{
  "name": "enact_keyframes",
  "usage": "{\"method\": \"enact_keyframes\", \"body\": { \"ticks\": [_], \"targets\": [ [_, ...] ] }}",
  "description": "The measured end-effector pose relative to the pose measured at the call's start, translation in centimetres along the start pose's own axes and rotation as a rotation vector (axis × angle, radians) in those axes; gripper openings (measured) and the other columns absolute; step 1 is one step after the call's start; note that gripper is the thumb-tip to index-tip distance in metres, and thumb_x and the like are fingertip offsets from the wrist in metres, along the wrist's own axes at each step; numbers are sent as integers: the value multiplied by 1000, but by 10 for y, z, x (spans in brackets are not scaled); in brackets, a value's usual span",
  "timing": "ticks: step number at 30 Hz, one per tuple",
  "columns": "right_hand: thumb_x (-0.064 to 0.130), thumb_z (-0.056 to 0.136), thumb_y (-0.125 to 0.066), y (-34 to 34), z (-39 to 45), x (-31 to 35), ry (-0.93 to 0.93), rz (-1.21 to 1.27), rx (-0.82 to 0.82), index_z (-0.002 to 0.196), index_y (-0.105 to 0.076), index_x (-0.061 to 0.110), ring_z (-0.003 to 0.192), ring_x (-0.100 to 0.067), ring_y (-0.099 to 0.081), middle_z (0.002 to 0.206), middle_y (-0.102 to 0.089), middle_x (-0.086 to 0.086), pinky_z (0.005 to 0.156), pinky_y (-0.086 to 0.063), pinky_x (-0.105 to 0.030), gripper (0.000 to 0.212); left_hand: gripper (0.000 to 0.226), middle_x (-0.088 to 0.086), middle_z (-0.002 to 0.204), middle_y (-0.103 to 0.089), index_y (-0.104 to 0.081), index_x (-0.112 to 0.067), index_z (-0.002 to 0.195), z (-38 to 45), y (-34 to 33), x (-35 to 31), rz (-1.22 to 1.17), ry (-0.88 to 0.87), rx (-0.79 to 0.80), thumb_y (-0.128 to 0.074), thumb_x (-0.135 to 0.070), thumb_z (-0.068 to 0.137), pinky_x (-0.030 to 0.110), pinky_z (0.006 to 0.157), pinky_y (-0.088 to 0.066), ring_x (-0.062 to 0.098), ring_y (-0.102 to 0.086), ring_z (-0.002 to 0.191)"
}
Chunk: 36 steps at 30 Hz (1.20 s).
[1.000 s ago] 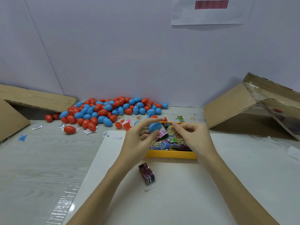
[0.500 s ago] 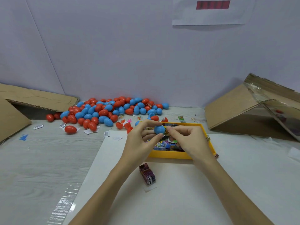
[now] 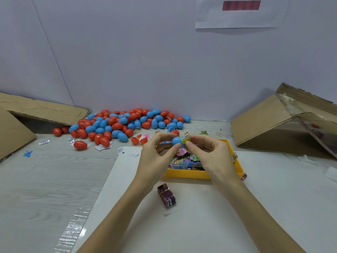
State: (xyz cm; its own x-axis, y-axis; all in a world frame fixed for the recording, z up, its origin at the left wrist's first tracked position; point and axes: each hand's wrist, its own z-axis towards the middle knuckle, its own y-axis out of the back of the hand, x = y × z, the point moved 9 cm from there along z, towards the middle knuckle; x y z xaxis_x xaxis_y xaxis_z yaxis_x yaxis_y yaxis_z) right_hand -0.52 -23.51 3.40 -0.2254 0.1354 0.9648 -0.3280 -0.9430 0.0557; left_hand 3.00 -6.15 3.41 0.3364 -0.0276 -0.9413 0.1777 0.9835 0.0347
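- Head view: I hold the blue egg shell (image 3: 176, 141) up above the far end of the yellow tray (image 3: 186, 174). I judge this keeps the filling close to the supply, and anything I drop falls back among the packets.
- The folded packet (image 3: 185, 138) sits right against the shell's open side, touching it, ready to be pushed in as I see it.
- My left hand (image 3: 158, 157) is curled, thumb and fingertips pinching the shell from below and above to steady it.
- My right hand (image 3: 211, 156) is curled too, thumb and forefinger pinching the packet at its end; the other fingers are loosely bent.
- The pile of red and blue eggs (image 3: 118, 123) lies at the back of the worktop (image 3: 45, 179) by the wall, well apart from my hands.
- A banded bundle (image 3: 166, 196) lies on the white sheet (image 3: 182, 225), just in front of the tray, between my forearms.
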Motion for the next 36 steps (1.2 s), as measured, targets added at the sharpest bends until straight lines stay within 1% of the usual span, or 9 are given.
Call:
{"method": "enact_keyframes", "body": {
  "ticks": [8,11,13,16,19,23,28,32,36],
  "targets": [
    [22,89,-79,0,-2,3,-6,-3,-7,108,-77,29,94,-4,-74,99,-78,14,80,-59,-18,21,29,-17,106,-74,-70,-22,116,0,1,1,0,16,-7,-77,-19,89,17,80,-58,1,-72,99],
    [23,89,-79,-2,-3,2,-35,-3,16,109,-76,29,94,-7,-75,101,-79,10,84,-61,-24,21,29,-19,108,-74,-70,-23,117,0,1,-2,-3,-9,5,-77,-16,89,15,81,-57,1,-71,102],
    [22,89,-79,-5,-4,1,-58,13,39,106,-75,31,95,-10,-75,102,-79,7,86,-61,-29,20,29,-16,110,-74,-71,-23,117,0,1,-5,-14,-32,12,-76,-15,90,17,84,-57,3,-71,104],
    [19,89,-78,-9,-5,3,-82,71,73,100,-74,32,95,-12,-76,100,-79,7,82,-61,-26,18,30,-17,111,-75,-72,-24,118,-1,1,-8,-18,-66,18,-76,-16,90,15,82,-56,2,-71,105],
    [11,89,-76,-16,-9,-2,-190,287,110,108,-74,18,101,-20,-76,102,-79,-2,78,-60,-23,20,34,-16,112,-75,-71,-24,124,-2,1,-11,0,-93,15,-75,-18,91,15,83,-56,3,-71,106],
    [8,91,-72,-25,-14,-11,-393,527,149,122,-66,2,104,-24,-75,114,-76,-15,79,-62,-26,32,41,-12,123,-71,-68,-27,131,-2,-1,-16,88,-146,33,-75,-22,91,26,91,-58,7,-68,112],
    [24,97,-67,-39,-25,-17,-643,741,288,125,-66,1,109,-31,-73,120,-73,-21,83,-63,-33,36,38,-12,120,-71,-68,-30,131,0,3,-15,120,-144,4,-71,-23,95,30,94,-57,8,-67,109],
    [23,91,-74,-43,-28,-21,-701,750,295,116,-70,2,105,-28,-75,118,-73,-23,82,-63,-33,33,32,-9,122,-71,-67,-26,134,-1,-3,-15,79,-135,55,-56,-26,103,35,98,-54,12,-64,116],
    [18,84,-77,-44,-28,-23,-730,757,285,111,-74,1,100,-26,-76,116,-74,-21,83,-63,-32,33,38,-11,130,-68,-63,-21,138,-2,-11,-14,2,-117,131,-46,-29,105,22,101,-50,6,-59,127]
  ]
}}
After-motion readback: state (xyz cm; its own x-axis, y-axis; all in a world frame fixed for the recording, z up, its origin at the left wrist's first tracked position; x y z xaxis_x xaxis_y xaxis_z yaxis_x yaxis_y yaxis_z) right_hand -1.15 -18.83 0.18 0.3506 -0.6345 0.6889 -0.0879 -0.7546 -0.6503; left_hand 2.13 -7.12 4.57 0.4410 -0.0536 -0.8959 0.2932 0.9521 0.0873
